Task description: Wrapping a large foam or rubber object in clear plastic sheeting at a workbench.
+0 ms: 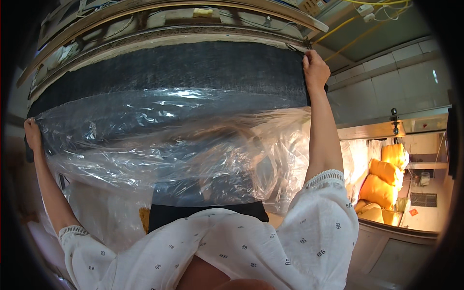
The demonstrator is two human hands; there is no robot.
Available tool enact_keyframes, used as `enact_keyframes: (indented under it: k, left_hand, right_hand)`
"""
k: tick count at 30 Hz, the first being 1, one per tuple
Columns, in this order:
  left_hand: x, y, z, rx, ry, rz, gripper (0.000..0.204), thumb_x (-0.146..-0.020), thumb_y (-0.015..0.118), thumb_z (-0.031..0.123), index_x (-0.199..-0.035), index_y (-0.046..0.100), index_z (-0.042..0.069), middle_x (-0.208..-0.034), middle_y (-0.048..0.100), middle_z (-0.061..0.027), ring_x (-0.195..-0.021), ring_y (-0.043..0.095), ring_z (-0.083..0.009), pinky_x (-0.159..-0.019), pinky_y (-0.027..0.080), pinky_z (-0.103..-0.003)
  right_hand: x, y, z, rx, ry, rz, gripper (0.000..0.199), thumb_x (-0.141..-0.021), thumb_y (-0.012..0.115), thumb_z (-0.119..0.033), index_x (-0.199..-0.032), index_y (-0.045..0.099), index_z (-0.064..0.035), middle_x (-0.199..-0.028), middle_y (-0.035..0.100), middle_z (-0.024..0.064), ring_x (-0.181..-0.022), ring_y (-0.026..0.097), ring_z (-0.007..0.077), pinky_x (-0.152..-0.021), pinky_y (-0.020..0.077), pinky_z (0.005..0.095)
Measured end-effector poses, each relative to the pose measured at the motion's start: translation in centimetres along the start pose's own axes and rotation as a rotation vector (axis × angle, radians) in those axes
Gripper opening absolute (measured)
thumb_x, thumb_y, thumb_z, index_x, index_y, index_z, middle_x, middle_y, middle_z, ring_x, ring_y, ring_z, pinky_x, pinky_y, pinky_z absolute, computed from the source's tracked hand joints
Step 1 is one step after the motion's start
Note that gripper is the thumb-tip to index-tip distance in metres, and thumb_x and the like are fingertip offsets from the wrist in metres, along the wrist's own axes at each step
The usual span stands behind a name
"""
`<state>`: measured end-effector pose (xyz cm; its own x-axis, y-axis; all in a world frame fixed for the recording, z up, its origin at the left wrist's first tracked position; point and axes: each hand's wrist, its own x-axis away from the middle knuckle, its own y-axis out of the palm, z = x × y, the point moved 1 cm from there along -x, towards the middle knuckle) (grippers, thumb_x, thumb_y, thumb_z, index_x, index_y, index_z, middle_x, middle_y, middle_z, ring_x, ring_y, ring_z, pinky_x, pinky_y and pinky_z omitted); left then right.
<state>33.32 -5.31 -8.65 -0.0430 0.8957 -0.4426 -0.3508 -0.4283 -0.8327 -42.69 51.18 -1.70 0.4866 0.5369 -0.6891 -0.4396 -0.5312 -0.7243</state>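
A wide black cloth (193,63) stretches across in front of me, its far edge along a wooden beam. Over its nearer part lies a crinkled, shiny clear plastic sheet (145,130), which falls toward my body. My left hand (33,133) is closed at the cloth's left side, where the plastic's edge meets it; whether the plastic is in its grip too, I cannot tell. Farther away, my right hand (316,70) makes a fist on the cloth's far right corner. Both arms are spread wide, and the fingertips are mostly hidden.
Long wooden beams (169,8) run across the far side, with a small yellow block (203,12) on them. Yellow cables (340,30) hang at the upper right. Plump orange-yellow bundles (379,192) are piled in bright light at the right, near a tiled wall (386,89).
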Motion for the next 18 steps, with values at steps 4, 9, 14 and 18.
enact_keyframes:
  k: [4, 9, 14, 18]
  left_hand:
    - [-0.1, -0.7, -0.4, -0.050, -0.001, -0.003, 0.042, -0.091, 0.041, 0.037, -0.117, 0.051, 0.006, -0.116, 0.056, -0.0166, -0.108, 0.052, -0.0354, -0.089, 0.039, -0.039]
    - [-0.5, -0.1, -0.9, -0.085, 0.023, -0.014, 0.043, -0.091, 0.041, 0.039, -0.117, 0.052, 0.007, -0.116, 0.056, -0.0163, -0.107, 0.052, -0.0354, -0.089, 0.039, -0.040]
    - [-1.0, -0.3, -0.8, -0.091, 0.020, 0.082, 0.046, -0.088, 0.047, 0.042, -0.109, 0.056, 0.003, -0.109, 0.059, -0.0201, -0.103, 0.054, -0.0382, -0.086, 0.041, -0.043]
    - [-2.4, -0.4, -1.4, -0.125, 0.021, 0.118, 0.047, -0.085, 0.049, 0.044, -0.107, 0.058, 0.003, -0.108, 0.059, -0.0207, -0.102, 0.054, -0.0392, -0.085, 0.041, -0.044]
  right_hand:
    - [-0.2, 0.3, 1.2, -0.023, 0.008, -0.047, 0.009, -0.080, 0.058, -0.020, -0.086, 0.059, -0.0143, -0.083, 0.063, 0.0068, -0.076, 0.061, 0.0301, -0.063, 0.0472, 0.0389]
    - [1.7, -2.6, 1.2, -0.232, 0.039, -0.127, 0.019, -0.080, 0.056, -0.015, -0.099, 0.061, -0.0138, -0.090, 0.061, 0.0078, -0.082, 0.060, 0.0282, -0.068, 0.0472, 0.0363]
    - [7.7, -7.3, 0.5, -0.894, 0.346, -0.269, 0.016, -0.080, 0.065, -0.013, -0.093, 0.062, -0.0037, -0.080, 0.058, 0.0027, -0.070, 0.055, 0.0082, -0.065, 0.0434, 0.0211]
    - [10.9, -9.8, -4.6, -0.586, -0.048, -0.270, 0.023, -0.074, 0.071, -0.016, -0.092, 0.061, -0.0066, -0.092, 0.055, 0.0040, -0.084, 0.053, 0.0163, -0.073, 0.0417, 0.0284]
